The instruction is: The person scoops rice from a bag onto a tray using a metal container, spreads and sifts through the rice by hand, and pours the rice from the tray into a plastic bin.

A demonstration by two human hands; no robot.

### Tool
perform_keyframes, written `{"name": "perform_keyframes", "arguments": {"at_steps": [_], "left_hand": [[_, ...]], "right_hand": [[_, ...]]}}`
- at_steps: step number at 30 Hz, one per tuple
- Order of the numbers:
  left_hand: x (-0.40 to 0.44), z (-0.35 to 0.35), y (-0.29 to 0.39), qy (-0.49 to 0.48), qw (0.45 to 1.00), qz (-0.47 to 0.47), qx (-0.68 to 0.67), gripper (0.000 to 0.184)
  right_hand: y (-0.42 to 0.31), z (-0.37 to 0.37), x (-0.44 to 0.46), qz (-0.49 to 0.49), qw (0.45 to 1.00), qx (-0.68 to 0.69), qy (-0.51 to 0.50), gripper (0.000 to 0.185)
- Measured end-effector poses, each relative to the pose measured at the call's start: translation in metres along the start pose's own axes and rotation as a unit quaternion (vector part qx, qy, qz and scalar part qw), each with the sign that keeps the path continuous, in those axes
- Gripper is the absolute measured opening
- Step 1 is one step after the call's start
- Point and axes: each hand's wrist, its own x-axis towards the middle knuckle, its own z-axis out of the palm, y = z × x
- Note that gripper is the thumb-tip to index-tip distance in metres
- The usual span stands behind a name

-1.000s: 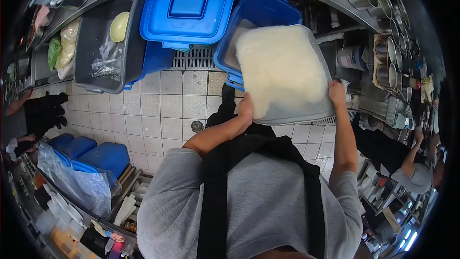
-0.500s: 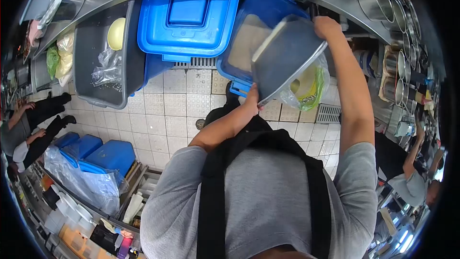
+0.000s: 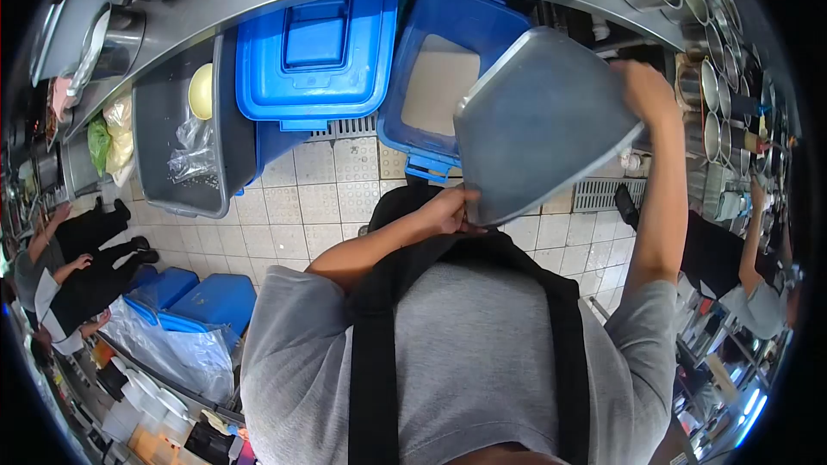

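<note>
The left hand (image 3: 452,209) and right hand (image 3: 652,93) grip opposite edges of the gray container (image 3: 543,125), tilted beside the open blue bin (image 3: 510,30); that slant could let loose contents slide.

Lidded bin (image 3: 317,56): bright blue
Deep tub (image 3: 164,133): dark grey
Bowl (image 3: 201,92): pale yellow
Shirt (image 3: 478,353): heathered grey
Floor tiles (image 3: 280,211): off-white, grid pattern

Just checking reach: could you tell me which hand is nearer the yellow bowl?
Left. The left hand is some way right of the bowl; the right hand is much farther right.
</note>
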Motion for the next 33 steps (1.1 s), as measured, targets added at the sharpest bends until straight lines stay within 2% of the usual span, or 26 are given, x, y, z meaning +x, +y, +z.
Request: {"name": "perform_keyframes", "arguments": {"at_steps": [2,3,5,7,8,10,11,12,13,14,15,17,18,20,21,22,23,25,27,28,29,31,33], "left_hand": [[-0.006,0.002,-0.009,0.004,0.992,0.089,0.087,0.05],[-0.007,0.004,-0.01,0.004,0.992,0.086,0.09,0.05],[-0.008,0.007,-0.014,0.092,0.956,0.247,0.128,0.055],[0.01,-0.024,-0.013,0.153,0.89,0.376,0.206,0.056],[0.011,-0.024,-0.007,0.154,0.892,0.371,0.209,0.056],[0.01,-0.025,0.021,0.35,0.793,0.44,0.236,0.045],[0.033,-0.076,0.036,0.404,0.737,0.455,0.294,0.044],[0.024,-0.064,0.043,0.394,0.73,0.484,0.277,0.043],[0.022,-0.068,0.052,0.421,0.71,0.47,0.313,0.042],[0.027,-0.08,0.059,0.402,0.712,0.499,0.288,0.041],[0.031,-0.097,0.067,0.39,0.712,0.51,0.286,0.041],[0.04,-0.121,0.08,0.391,0.71,0.53,0.249,0.037],[0.043,-0.137,0.085,0.407,0.706,0.522,0.251,0.033],[0.049,-0.161,0.097,0.424,0.702,0.51,0.26,0.03],[0.053,-0.17,0.101,0.474,0.676,0.503,0.256,0.027],[0.059,-0.176,0.103,0.522,0.649,0.494,0.251,0.025],[0.063,-0.184,0.104,0.523,0.65,0.489,0.255,0.025],[0.071,-0.197,0.107,0.55,0.63,0.515,0.188,0.022],[0.079,-0.208,0.105,0.535,0.63,0.535,0.176,0.022],[0.081,-0.202,0.104,0.542,0.633,0.527,0.165,0.022],[0.083,-0.202,0.103,0.551,0.636,0.519,0.154,0.023],[0.083,-0.232,0.096,0.549,0.644,0.509,0.16,0.024],[0.082,-0.243,0.093,0.548,0.65,0.501,0.162,0.025]], "right_hand": [[0.03,0.018,-0.051,0.027,0.995,0.092,0.035,0.04],[0.038,0.029,-0.076,0.04,0.989,0.132,0.058,0.038],[0.046,0.06,-0.103,0.054,0.98,0.174,0.079,0.037],[0.043,0.115,-0.122,0.164,0.944,0.28,0.06,0.035],[0.039,0.161,-0.122,0.152,0.931,0.326,0.07,0.035],[0.017,0.238,-0.11,0.117,0.897,0.42,0.075,0.038],[0.0,0.266,-0.109,0.095,0.891,0.436,0.086,0.039],[-0.014,0.263,-0.112,0.122,0.805,0.581,-0.008,0.04],[-0.027,0.261,-0.115,0.178,0.695,0.69,-0.092,0.04],[-0.032,0.292,-0.114,0.176,0.593,0.778,-0.114,0.04],[-0.031,0.308,-0.111,0.182,0.59,0.778,-0.116,0.04],[-0.031,0.341,-0.1,0.165,0.507,0.826,-0.183,0.039],[-0.032,0.367,-0.091,0.168,0.502,0.828,-0.185,0.039],[-0.032,0.422,-0.066,0.094,0.743,0.651,-0.126,0.039],[-0.032,0.434,-0.048,0.098,0.739,0.654,-0.128,0.039],[-0.032,0.444,-0.028,0.096,0.828,0.53,-0.155,0.044],[-0.035,0.455,-0.011,0.089,0.897,0.393,-0.18,0.048],[-0.039,0.507,0.015,0.089,0.894,0.403,-0.176,0.052],[-0.047,0.578,0.029,0.088,0.889,0.421,-0.158,0.058],[-0.053,0.579,0.036,0.087,0.887,0.429,-0.147,0.062],[-0.056,0.58,0.044,0.072,0.906,0.363,-0.205,0.064],[-0.064,0.51,0.058,0.015,0.924,0.222,-0.312,0.067],[-0.08,0.565,0.066,0.11,0.922,0.295,-0.227,0.06]]}}
